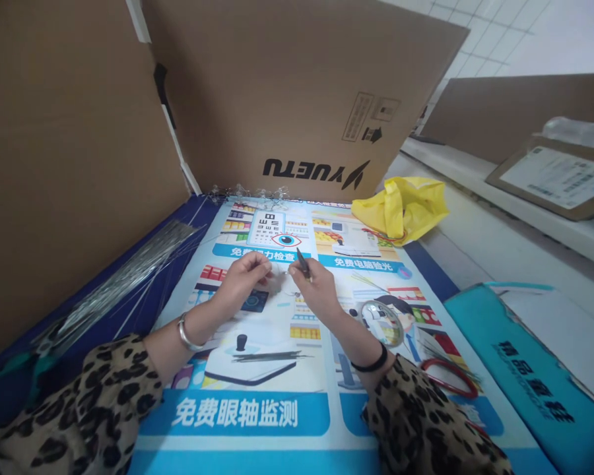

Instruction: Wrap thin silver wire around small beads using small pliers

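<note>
Close together over the printed sheet (311,369), my two hands work near its middle. My left hand (243,280) has thumb and forefinger pinched; what they grip is too small to make out, though a faint thin strand seems to run between the hands. In my right hand (319,289) is a slim dark pointed tool (303,262), its tip upward; its exact kind is unclear. A bundle of short dark wires (267,357) lies below my hands. To the right is a round clear dish or tape roll (382,322).
Clear beaded wire pieces (260,193) lie by the cardboard wall (297,99). On the left are a bundle of long silvery wires (123,280) and green-handled scissors (34,363). At right are a yellow bag (410,208), red-handled scissors (450,377) and a teal box (525,376).
</note>
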Tool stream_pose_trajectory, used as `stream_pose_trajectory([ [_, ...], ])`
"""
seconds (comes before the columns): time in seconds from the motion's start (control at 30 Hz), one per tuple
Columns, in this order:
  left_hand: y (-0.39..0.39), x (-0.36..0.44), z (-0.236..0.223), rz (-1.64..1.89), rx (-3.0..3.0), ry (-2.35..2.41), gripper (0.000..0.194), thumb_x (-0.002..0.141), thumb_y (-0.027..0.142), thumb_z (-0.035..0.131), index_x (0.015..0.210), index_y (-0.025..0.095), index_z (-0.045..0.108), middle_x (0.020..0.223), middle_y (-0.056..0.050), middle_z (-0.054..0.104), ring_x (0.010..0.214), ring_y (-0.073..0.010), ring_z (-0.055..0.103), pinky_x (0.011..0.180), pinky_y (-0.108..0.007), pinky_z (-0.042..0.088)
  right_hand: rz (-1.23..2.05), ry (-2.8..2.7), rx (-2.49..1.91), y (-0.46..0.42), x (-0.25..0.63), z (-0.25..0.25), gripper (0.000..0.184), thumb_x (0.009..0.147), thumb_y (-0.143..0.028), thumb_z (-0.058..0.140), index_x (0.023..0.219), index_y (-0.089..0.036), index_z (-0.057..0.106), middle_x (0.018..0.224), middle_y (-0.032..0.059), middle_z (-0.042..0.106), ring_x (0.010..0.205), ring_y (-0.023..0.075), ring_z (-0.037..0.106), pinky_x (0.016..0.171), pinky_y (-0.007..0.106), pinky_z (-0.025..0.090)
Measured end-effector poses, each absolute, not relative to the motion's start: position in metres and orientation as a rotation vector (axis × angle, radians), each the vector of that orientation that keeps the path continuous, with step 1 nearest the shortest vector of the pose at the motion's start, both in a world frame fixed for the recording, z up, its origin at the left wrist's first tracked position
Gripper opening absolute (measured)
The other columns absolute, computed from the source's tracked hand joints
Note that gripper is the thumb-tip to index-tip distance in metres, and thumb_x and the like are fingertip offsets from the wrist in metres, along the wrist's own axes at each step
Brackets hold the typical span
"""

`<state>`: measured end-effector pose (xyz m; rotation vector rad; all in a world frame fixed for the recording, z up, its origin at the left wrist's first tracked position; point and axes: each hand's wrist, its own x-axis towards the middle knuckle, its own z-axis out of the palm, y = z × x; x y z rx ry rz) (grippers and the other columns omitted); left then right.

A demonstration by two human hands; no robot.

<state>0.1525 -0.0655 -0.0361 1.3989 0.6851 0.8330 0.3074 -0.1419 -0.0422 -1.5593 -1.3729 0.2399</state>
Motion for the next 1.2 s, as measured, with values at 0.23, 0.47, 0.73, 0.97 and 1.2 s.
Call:
stream_pose_trajectory([
  [0.23, -0.054, 0.150, -0.034, 0.982, 1.071, 0.559, 0.010, 0.073, 0.024, 0.057, 0.069, 0.017, 0.050, 0.092, -0.004, 0.066, 0.087, -0.0163, 0.062, 0.073, -0.026, 0.045, -0.230, -1.725, -1.633, -0.141, 0.316, -0.054, 0.014, 0.081, -0.023, 0.052, 0.087, -0.019, 0.063, 0.083, 0.0065, 0.061, 0.083, 0.0193, 0.051, 0.078, 0.033, 0.037],
  [0.47, -0.052, 0.148, -0.037, 0.898, 0.994, 0.583, 0.013, 0.074, 0.026, 0.055, 0.074, 0.018, 0.045, 0.079, -0.005, 0.070, 0.071, -0.0189, 0.067, 0.062, -0.027, 0.047, -0.716, -1.883, -1.786, -0.140, 0.321, -0.054, 0.013, 0.078, -0.018, 0.054, 0.085, -0.022, 0.065, 0.075, 0.0045, 0.057, 0.078, 0.0198, 0.042, 0.073, 0.033, 0.028],
  [0.73, -0.051, 0.148, -0.039, 0.820, 0.976, 0.617, 0.014, 0.073, 0.026, 0.056, 0.074, 0.019, 0.044, 0.065, -0.002, 0.067, 0.056, -0.0159, 0.064, 0.051, -0.024, 0.047, -0.926, -1.952, -1.740, -0.141, 0.319, -0.048, 0.014, 0.081, -0.017, 0.052, 0.085, -0.022, 0.065, 0.071, 0.0044, 0.054, 0.075, 0.0194, 0.039, 0.069, 0.034, 0.025],
  [0.97, -0.052, 0.148, -0.036, 0.762, 0.982, 0.646, 0.015, 0.072, 0.027, 0.057, 0.072, 0.019, 0.044, 0.064, -0.003, 0.066, 0.050, -0.0137, 0.061, 0.049, -0.024, 0.048, -0.948, -1.979, -1.709, -0.143, 0.316, -0.046, 0.018, 0.083, -0.015, 0.049, 0.084, -0.023, 0.065, 0.071, 0.0044, 0.054, 0.074, 0.0188, 0.039, 0.068, 0.034, 0.024],
  [1.2, -0.052, 0.149, -0.038, 0.752, 1.011, 0.642, 0.016, 0.071, 0.028, 0.058, 0.071, 0.018, 0.046, 0.063, -0.003, 0.065, 0.048, -0.0129, 0.060, 0.046, -0.022, 0.048, -0.929, -1.983, -1.712, -0.142, 0.316, -0.046, 0.018, 0.084, -0.016, 0.049, 0.084, -0.024, 0.065, 0.070, 0.0041, 0.052, 0.074, 0.0186, 0.038, 0.068, 0.034, 0.024],
])
